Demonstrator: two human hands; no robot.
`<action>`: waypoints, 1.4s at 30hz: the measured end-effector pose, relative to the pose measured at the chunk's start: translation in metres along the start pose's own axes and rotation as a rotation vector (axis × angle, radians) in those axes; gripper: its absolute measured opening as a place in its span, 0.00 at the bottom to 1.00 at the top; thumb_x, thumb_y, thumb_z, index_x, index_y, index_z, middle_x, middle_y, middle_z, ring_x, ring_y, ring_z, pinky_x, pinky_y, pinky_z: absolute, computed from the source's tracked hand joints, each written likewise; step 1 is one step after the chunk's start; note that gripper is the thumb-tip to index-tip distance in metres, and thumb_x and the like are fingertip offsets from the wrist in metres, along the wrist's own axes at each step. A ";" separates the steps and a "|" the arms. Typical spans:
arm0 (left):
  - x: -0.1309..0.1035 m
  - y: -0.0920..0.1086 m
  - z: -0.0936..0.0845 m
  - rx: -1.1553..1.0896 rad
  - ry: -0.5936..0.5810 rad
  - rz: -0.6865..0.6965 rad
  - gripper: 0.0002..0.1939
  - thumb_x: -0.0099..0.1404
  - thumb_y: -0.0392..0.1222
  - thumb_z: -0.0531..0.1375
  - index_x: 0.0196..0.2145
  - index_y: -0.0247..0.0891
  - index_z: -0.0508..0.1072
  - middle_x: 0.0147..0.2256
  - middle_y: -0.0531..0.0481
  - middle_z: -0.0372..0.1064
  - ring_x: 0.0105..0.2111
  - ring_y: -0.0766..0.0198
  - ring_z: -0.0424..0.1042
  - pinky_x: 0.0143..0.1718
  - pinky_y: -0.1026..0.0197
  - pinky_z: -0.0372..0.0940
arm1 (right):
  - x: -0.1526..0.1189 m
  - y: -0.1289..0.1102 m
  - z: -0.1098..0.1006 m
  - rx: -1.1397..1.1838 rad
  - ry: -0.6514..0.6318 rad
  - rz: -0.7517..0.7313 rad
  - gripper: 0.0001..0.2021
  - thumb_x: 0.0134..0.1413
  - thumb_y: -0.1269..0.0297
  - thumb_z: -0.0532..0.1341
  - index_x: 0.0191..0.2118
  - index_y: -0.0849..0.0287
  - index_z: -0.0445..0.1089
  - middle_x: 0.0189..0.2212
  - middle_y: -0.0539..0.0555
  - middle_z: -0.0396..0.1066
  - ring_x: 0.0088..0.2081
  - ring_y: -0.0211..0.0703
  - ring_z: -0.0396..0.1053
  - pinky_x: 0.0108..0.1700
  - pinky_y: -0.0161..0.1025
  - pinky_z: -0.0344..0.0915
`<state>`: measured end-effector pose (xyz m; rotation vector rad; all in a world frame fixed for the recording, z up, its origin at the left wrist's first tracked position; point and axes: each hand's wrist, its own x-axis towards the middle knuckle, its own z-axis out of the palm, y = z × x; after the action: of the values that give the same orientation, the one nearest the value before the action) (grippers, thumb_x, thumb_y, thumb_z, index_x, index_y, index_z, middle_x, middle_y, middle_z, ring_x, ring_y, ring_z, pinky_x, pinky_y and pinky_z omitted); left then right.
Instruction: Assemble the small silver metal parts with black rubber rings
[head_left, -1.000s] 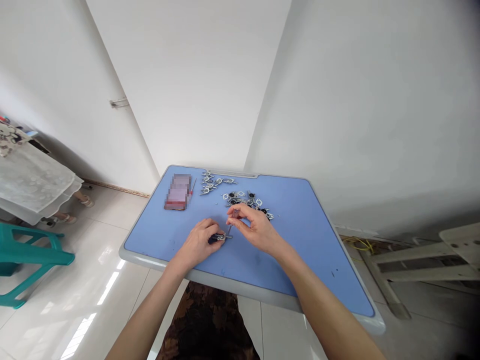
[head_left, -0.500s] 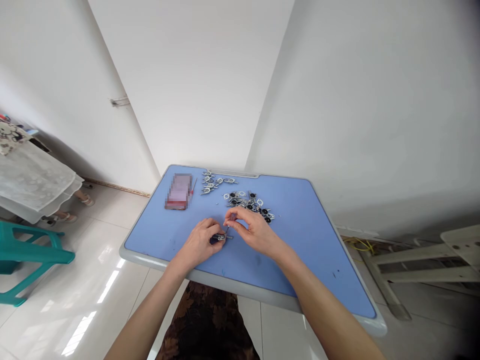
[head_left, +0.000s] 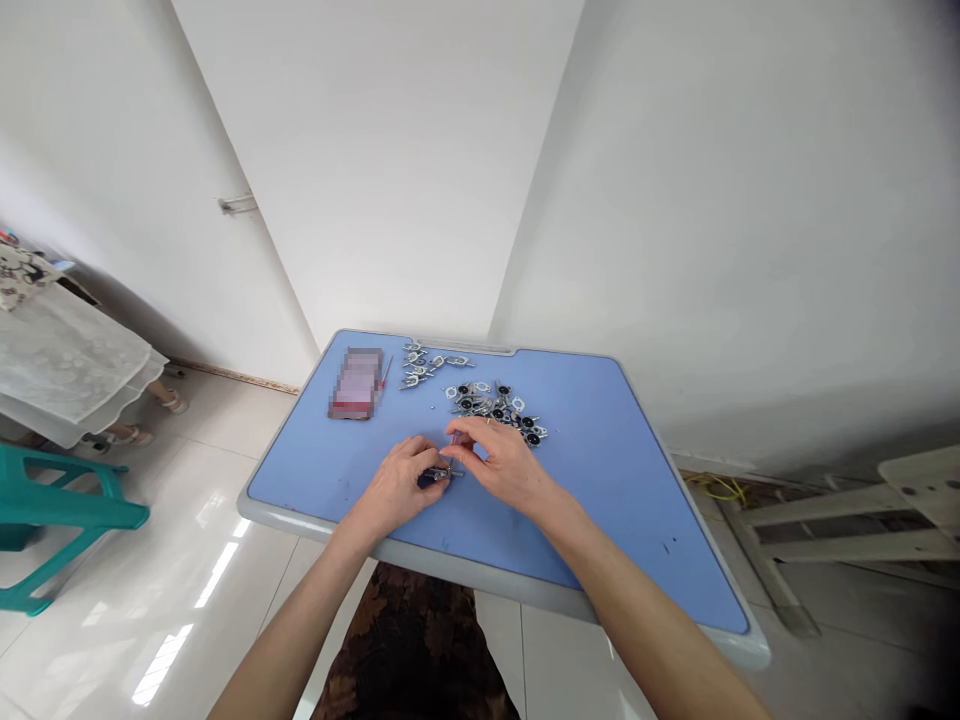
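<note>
On the blue table [head_left: 315, 485], my left hand [head_left: 401, 485] is closed round a small metal part with black on it [head_left: 436, 473]. Just to its right, my right hand [head_left: 495, 462] pinches a small screwdriver [head_left: 454, 440], its thin shaft pointing down at the part. Beyond my right hand lies a pile of metal parts with black discs and flat rings [head_left: 499, 405]. Farther back and to the left sit several U-shaped metal parts [head_left: 416, 368].
A phone-like object, blurred out [head_left: 357, 384], lies at the table's back left, with a thin red-marked tool [head_left: 385, 375] beside it. A green stool [head_left: 67, 510] and another person's skirt [head_left: 82, 360] are at the left. A pale frame [head_left: 840, 530] stands at the right.
My right hand has moved slightly left and its fingers have shifted on the screwdriver, nearer the part. My left hand keeps its hold in nearly the same place.
</note>
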<state>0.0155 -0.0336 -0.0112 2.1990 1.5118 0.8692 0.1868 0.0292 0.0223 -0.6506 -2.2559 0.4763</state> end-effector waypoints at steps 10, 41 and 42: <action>0.001 -0.003 0.002 -0.018 0.019 0.013 0.05 0.59 0.35 0.60 0.36 0.39 0.72 0.40 0.48 0.68 0.41 0.59 0.69 0.45 0.57 0.64 | 0.000 -0.003 -0.010 0.010 -0.043 -0.112 0.12 0.63 0.70 0.51 0.49 0.57 0.65 0.38 0.55 0.74 0.38 0.41 0.72 0.39 0.38 0.67; 0.001 -0.002 0.002 -0.007 0.029 0.021 0.05 0.59 0.34 0.60 0.35 0.39 0.71 0.39 0.48 0.67 0.40 0.60 0.69 0.43 0.57 0.64 | 0.000 -0.006 -0.012 0.025 -0.093 -0.097 0.18 0.64 0.71 0.47 0.57 0.55 0.61 0.42 0.55 0.72 0.41 0.40 0.70 0.41 0.38 0.67; 0.001 -0.002 0.002 -0.006 0.030 0.021 0.05 0.59 0.34 0.60 0.35 0.39 0.71 0.39 0.48 0.67 0.39 0.60 0.69 0.43 0.57 0.64 | 0.001 -0.006 -0.012 0.040 -0.084 -0.088 0.17 0.64 0.71 0.47 0.55 0.55 0.63 0.41 0.55 0.73 0.40 0.40 0.70 0.41 0.38 0.67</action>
<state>0.0154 -0.0317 -0.0137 2.2109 1.5008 0.9152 0.1935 0.0266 0.0336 -0.5175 -2.3369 0.5126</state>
